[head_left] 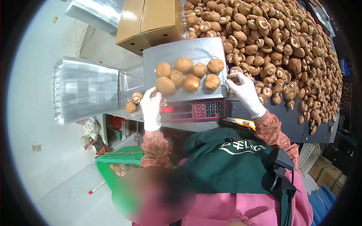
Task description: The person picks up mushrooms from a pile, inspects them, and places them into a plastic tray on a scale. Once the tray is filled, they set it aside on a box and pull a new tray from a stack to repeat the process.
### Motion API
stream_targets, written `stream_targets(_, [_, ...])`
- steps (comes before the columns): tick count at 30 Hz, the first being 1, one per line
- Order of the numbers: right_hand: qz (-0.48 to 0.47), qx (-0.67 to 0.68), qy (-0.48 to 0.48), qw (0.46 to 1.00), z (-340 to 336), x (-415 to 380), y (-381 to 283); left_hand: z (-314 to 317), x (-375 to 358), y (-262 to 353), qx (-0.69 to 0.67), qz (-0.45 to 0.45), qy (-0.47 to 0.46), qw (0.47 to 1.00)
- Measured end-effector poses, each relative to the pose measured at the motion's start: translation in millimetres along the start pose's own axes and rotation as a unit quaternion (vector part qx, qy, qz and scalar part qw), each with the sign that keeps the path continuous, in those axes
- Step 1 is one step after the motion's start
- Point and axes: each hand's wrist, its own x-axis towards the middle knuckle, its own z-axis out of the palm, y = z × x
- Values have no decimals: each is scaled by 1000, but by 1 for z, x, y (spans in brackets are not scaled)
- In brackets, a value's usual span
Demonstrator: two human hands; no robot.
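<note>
A clear plastic tray [181, 64] with several brown mushrooms [184, 64] in it rests on a scale's grey platform [169, 49]. My left hand [151, 109], in a white glove, is at the tray's near left corner, its fingers curled around one mushroom [154, 94]. My right hand [244, 90], also gloved, is at the tray's right edge with its fingertips pinched on the rim, close beside the mushroom heap.
A big heap of loose mushrooms [279, 45] covers the table to the right. Stacked clear trays [85, 88] lie left, a cardboard box [149, 22] behind. The scale's keypad [210, 109] faces me. Also here: two stray mushrooms [133, 102], a yellow knife [241, 122] and a green crate [113, 160].
</note>
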Motion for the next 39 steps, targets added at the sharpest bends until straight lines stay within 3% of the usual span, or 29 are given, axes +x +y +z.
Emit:
stream_targets(3, [-19,-23,0,1000,3,5,-5,0,2,-3,-13,-12,8,1000])
stream_targets(8, [-1,74,-24,997,7,14,-7,1,2,4,-44,-16,26,999])
stream_targets(14, [-26,140,-64,988,8,38,-64,-12,24,60,-60,32,31,997])
stream_targets(19, [-42,177,-84,980,27,92,-109,-28,91,85,-56,80,23,995])
stream_targets(23, [-70,229,-75,968,55,166,-120,-31,171,78,-220,86,-8,972])
stream_targets(24, [-42,235,-55,970,60,172,-138,-31,171,84,-215,102,-1,971])
stream_targets(26, [-82,237,-42,967,72,212,-138,-29,161,99,-205,131,11,970])
stream_targets(28, [-81,319,-87,940,81,235,-149,-41,140,117,-75,185,62,978])
stream_targets(30, [-60,287,-77,953,80,234,-163,-67,114,133,99,224,131,961])
stream_targets(31, [-72,255,-84,961,77,226,-165,-86,103,141,245,314,204,894])
stream_targets(32, [-83,223,-92,967,71,212,-161,-107,91,147,383,389,270,793])
stream_targets(34, [-97,235,-140,957,57,174,-146,-150,67,160,510,369,390,672])
stream_targets(35, [-112,137,-127,976,42,168,-121,-179,58,156,550,327,395,659])
stream_targets(36, [-27,141,-136,980,29,139,-112,-209,50,154,588,287,400,642])
stream_targets(37, [-19,179,-114,977,21,98,-115,-228,43,153,624,245,402,624])
stream_targets(38, [-86,106,-96,986,4,96,-76,-236,39,154,627,223,377,645])
stream_targets(39, [-12,182,-94,979,-10,85,-44,-241,37,156,628,202,352,664])
